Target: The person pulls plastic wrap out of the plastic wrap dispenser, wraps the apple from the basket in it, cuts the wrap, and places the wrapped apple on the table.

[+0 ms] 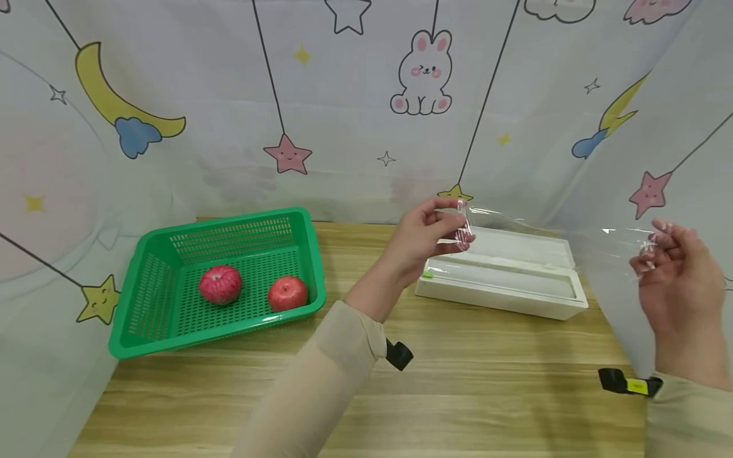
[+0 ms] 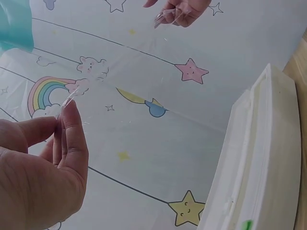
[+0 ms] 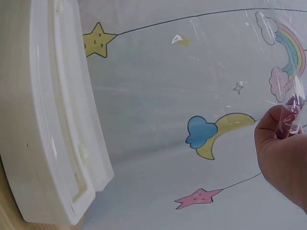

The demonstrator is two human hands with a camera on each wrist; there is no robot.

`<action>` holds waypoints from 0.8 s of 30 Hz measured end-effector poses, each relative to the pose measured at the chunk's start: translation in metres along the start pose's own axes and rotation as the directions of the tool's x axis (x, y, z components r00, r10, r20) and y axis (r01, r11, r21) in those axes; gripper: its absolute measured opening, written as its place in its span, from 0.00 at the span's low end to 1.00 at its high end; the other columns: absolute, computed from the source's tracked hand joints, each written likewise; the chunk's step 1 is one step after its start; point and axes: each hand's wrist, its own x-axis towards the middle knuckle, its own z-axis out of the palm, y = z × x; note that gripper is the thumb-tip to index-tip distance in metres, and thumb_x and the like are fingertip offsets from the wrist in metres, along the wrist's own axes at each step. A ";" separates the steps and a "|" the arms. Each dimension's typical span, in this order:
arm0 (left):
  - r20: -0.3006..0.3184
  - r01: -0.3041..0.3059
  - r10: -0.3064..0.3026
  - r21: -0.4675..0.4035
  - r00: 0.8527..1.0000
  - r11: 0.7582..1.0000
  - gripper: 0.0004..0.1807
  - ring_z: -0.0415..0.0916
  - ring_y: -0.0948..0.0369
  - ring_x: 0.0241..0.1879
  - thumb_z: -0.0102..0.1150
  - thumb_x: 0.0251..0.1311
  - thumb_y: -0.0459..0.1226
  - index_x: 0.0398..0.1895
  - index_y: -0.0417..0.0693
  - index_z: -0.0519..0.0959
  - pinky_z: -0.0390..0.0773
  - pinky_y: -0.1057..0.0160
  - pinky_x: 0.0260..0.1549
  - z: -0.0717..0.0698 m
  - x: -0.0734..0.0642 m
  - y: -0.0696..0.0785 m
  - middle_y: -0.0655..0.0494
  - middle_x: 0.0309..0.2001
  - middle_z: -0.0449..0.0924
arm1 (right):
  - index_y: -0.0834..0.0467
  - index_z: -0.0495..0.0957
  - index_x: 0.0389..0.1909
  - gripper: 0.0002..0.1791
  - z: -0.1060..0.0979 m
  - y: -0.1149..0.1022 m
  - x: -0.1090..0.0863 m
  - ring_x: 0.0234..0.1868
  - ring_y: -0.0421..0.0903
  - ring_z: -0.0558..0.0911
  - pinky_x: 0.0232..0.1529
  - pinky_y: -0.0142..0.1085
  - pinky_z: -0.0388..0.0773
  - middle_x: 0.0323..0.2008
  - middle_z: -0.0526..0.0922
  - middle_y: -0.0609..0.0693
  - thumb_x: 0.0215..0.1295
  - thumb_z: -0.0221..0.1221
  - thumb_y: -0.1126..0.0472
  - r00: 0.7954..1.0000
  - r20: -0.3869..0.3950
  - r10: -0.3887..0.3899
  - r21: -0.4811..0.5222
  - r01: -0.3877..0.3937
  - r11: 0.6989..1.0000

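A sheet of clear plastic wrap (image 1: 527,221) is stretched between both hands, above a long white wrap box. My left hand (image 1: 431,230) pinches one end of it between thumb and fingers. At the other end my right hand (image 1: 681,270) grips the film, which bunches at the fingertips. The white box (image 1: 498,299) lies on the table with its lid tilted back and a pale roll inside. In the right wrist view the right hand (image 3: 283,139) holds crumpled film. Being see-through, the film's edges are hard to trace.
To the left stands a green plastic basket (image 1: 312,254) holding a red apple (image 1: 221,284) and another red round fruit (image 1: 288,293). The wood-grain table (image 1: 458,394) meets a printed cloth backdrop (image 1: 355,95) behind and at both sides.
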 end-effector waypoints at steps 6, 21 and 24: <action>0.005 -0.025 0.025 0.007 1.000 1.000 0.18 0.88 0.57 0.33 0.60 0.75 0.27 0.65 0.35 0.76 0.90 0.56 0.43 0.003 0.000 0.010 0.50 0.38 0.82 | 0.71 0.78 0.55 0.16 0.006 -0.005 0.003 0.31 0.48 0.76 0.31 0.33 0.73 0.33 0.81 0.55 0.87 0.47 0.63 0.999 -0.006 -0.039 0.019 0.039 0.999; 0.059 -0.069 0.066 0.047 0.996 0.996 0.16 0.88 0.58 0.35 0.60 0.75 0.27 0.63 0.36 0.77 0.91 0.55 0.43 0.009 -0.012 0.024 0.51 0.38 0.83 | 0.72 0.77 0.58 0.16 0.013 -0.005 -0.008 0.32 0.46 0.77 0.34 0.30 0.76 0.36 0.76 0.55 0.86 0.48 0.64 0.977 -0.018 -0.212 -0.036 0.212 0.977; 0.082 -0.082 0.077 0.059 0.994 0.995 0.17 0.88 0.57 0.36 0.60 0.75 0.27 0.63 0.36 0.77 0.90 0.52 0.44 0.008 -0.015 0.024 0.48 0.41 0.83 | 0.73 0.77 0.58 0.16 0.012 -0.005 -0.010 0.31 0.46 0.75 0.33 0.30 0.77 0.35 0.75 0.55 0.86 0.49 0.64 0.973 -0.054 -0.226 -0.051 0.223 0.973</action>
